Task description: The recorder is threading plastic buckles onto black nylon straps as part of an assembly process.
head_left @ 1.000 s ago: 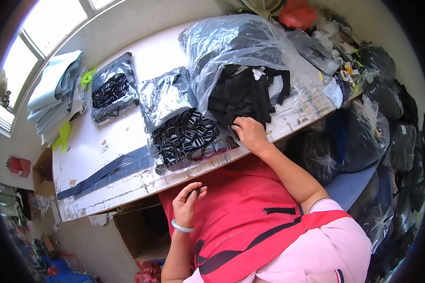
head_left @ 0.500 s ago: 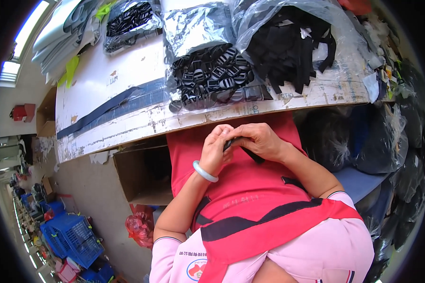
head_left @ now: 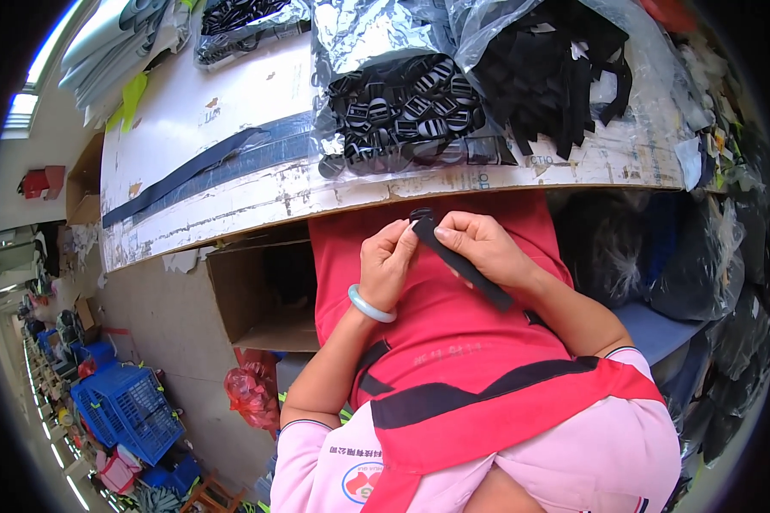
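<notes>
A flat black fabric strap (head_left: 473,272) is pinched by left hand (head_left: 385,263) and right hand (head_left: 493,250), before the worn white bench (head_left: 269,81)'s edge; bare surface is seen leftward.

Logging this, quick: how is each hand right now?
Left hand: closed, pinching the small black buckle.
Right hand: closed, holding the black strap.

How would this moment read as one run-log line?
left hand: pinching at black buckle | right hand: gripping black strap | bagged buckles: on table
</notes>
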Demonstrator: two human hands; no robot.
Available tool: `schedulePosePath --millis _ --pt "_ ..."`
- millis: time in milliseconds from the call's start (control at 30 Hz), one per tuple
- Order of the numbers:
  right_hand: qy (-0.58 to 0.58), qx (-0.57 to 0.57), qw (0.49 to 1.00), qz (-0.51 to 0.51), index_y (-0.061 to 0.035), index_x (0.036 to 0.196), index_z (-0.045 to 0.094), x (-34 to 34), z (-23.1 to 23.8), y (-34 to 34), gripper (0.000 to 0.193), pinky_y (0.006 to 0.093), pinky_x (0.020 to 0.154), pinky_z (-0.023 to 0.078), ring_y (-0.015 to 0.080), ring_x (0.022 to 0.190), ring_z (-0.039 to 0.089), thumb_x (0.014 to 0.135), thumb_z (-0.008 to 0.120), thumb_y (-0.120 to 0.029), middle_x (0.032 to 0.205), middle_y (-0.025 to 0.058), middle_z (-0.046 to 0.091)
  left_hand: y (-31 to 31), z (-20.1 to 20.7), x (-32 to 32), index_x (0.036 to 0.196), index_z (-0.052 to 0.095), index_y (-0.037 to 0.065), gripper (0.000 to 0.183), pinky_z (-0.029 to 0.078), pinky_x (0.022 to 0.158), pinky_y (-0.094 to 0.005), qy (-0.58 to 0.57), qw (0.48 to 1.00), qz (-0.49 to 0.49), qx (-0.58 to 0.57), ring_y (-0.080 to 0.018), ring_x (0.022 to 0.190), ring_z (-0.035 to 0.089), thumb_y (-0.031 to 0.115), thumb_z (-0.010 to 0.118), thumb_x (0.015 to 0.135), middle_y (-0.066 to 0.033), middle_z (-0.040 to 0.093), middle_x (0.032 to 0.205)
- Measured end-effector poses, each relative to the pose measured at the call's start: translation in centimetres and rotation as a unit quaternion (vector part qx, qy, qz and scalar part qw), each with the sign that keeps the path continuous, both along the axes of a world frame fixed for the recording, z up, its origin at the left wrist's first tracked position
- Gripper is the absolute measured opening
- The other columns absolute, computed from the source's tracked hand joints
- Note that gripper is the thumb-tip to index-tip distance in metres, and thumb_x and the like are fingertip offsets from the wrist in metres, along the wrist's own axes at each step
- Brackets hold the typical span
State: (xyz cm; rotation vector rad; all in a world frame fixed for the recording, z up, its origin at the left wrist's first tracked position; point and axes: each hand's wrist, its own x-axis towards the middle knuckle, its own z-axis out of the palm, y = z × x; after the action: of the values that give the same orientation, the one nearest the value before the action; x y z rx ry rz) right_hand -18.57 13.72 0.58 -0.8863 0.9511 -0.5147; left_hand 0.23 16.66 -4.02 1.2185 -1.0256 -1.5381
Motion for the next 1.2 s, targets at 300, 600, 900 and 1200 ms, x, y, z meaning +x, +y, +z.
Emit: schedulePosePath --millis 300,600,900,1200 --pt "-0.113 0.082 0.988 -0.065 -0.0059 0.087 0.053 0.7 -1.1 0.4 0.024 0.0216 0.04 0.043 0.0094 0.043 0.053 0.101 0.052 -0.026 0.063 0.0039 0.059 -0.5 1.3 -0.3 0.102 0.066 -0.001 0.016 0.044 0.054 -0.0304 -0.244 0.94 0.011 -0.238 -0.0217 0.059 0.055 -0.001 0.063 0.087 -0.0117 0.057 0.075" --pt "-0.055 0.068 0.995 -0.055 -0.0053 0.083 0.056 0.3 -1.3 0.1 0.025 0.0213 0.041 0.045 0.009 0.045 0.055 0.098 0.057 -0.025 0.062 0.0032 0.059 -0.5 1.5 0.5 0.104 0.066 0.0 0.02 0.046 0.054 -0.0333 -0.26 0.94 -0.024 -0.221 -0.0264 0.06 0.058 0.0 0.065 0.084 -0.0131 0.059 0.077" --pt "-0.076 -0.006 0.988 -0.137 -0.0022 0.103 0.06 1.4 -2.9 -0.2 0.021 0.0208 0.05 0.052 0.0087 0.06 0.062 0.099 0.057 -0.022 0.077 0.0043 0.065 -0.5 0.1 0.6 0.102 0.064 0.004 0.019 0.049 0.056 -0.0373 -0.37 0.875 -0.034 -0.309 -0.0298 0.066 0.061 0.001 0.066 0.082 -0.0119 0.059 0.079" --pt "-0.018 -0.17 0.981 -0.088 0.0001 0.097 0.067 1.2 -4.4 -0.1 0.009 0.021 0.075 0.046 0.0078 0.085 0.056 0.091 0.067 -0.006 0.096 0.0009 0.059 -0.2 -1.7 0.7 0.109 0.068 -0.004 0.024 0.049 0.062 -0.0213 0.156 0.978 0.033 0.138 -0.0099 0.072 0.065 0.014 0.063 0.094 -0.0067 0.07 0.087"
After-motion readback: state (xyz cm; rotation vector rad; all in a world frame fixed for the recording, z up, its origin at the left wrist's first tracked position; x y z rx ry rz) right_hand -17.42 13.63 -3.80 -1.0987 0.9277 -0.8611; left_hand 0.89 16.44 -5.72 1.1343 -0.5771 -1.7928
